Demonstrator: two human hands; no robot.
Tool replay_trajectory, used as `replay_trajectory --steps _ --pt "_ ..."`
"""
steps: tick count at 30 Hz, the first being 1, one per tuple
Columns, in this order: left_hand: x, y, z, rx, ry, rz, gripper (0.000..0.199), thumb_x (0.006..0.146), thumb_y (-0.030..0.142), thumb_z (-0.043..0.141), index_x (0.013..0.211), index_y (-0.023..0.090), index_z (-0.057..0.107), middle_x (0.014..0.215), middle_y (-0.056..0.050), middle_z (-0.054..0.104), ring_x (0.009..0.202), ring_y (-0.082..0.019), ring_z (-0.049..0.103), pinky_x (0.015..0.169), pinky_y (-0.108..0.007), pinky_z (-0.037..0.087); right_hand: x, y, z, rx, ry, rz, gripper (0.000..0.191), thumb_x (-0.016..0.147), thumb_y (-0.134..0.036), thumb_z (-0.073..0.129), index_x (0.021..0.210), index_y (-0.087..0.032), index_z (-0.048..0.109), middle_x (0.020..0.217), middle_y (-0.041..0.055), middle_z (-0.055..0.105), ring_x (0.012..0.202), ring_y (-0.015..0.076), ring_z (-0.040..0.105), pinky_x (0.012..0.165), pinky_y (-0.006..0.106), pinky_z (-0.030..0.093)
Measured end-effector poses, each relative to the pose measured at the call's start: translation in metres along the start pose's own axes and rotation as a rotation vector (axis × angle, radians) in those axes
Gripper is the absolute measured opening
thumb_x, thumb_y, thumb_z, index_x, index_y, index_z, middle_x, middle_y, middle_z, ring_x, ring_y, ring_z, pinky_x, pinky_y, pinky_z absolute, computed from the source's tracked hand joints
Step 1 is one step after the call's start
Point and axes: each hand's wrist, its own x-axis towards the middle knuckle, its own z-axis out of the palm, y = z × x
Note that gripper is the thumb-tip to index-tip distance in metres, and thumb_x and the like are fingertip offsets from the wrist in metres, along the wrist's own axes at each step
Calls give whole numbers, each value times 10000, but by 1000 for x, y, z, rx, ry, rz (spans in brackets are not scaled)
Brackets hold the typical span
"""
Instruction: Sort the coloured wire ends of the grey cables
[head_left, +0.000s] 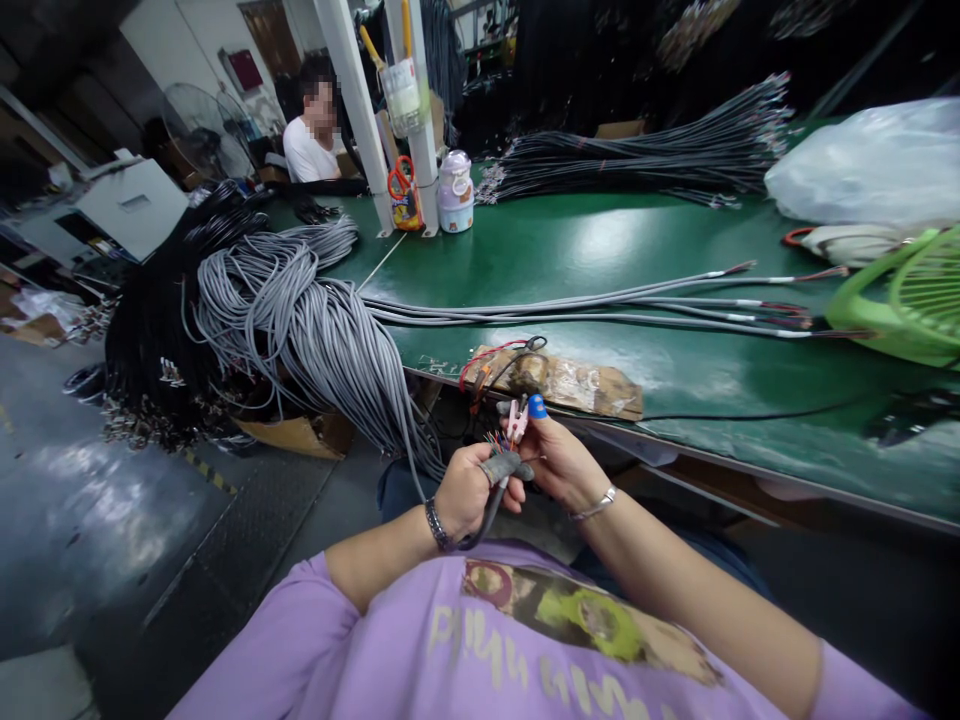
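My left hand (466, 492), with a grey cover on its thumb, is closed around a grey cable (491, 515). Thin coloured wires (496, 440) fan out of the cable's end above that thumb. Close beside it, my right hand (564, 462) wears a blue fingertip cover (537, 406). Its fingers are pinched at a small pale pink piece that looks like a clip (517, 422), right by the loose wires. Some fingers of both hands overlap, and the exact contact between clip and wires is hidden.
A thick bundle of grey cables (300, 310) hangs over the left end of the green table (540, 245). Several stripped cables (600, 302) lie across it. A taped cardboard piece (592, 385) sits at the front edge. A green fan (907, 300) is at right; a person (309, 145) sits behind.
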Motion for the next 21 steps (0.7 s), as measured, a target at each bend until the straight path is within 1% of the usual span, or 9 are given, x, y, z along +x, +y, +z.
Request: replay_trajectory --steps 2,7,11,15,17,21 --pt "1 -1 0 2 1 -6 404 617 467 743 685 90 614 484 -29 590 369 -99 510 377 -199 421 1 0 0 101 38 41 402 679 -564 741 736 -180 637 631 19 647 505 139 556 454 259 472" --pt "3 -3 -2 7 -2 -21 404 622 470 741 684 93 611 484 -29 593 364 -100 513 369 -192 413 1 1 0 144 43 55 365 730 -532 715 756 -174 651 650 14 658 518 126 567 472 245 486" --pt "2 -3 -2 17 -4 -5 405 630 476 741 689 96 613 489 -24 596 362 -96 516 369 -185 404 -1 1 -2 134 22 81 427 749 -606 653 777 -180 648 680 21 658 552 130 581 505 248 497" --pt "-3 -2 -2 36 2 21 419 632 492 746 692 99 614 493 -21 598 366 -96 521 374 -185 401 -6 -2 -4 130 -34 134 493 782 -669 563 790 -182 644 737 34 663 593 132 588 533 249 500" --pt "-5 -3 -1 50 4 41 429 638 504 744 698 99 616 500 -22 601 371 -96 523 381 -189 406 -7 -4 -5 125 -26 149 465 810 -640 553 808 -186 650 769 35 671 600 126 586 544 246 501" --pt "-9 -6 1 30 28 84 421 664 503 731 717 101 616 513 -21 608 381 -95 531 390 -186 410 -6 -7 -6 82 -4 148 302 837 -479 608 830 -185 676 760 27 673 599 116 578 560 231 499"
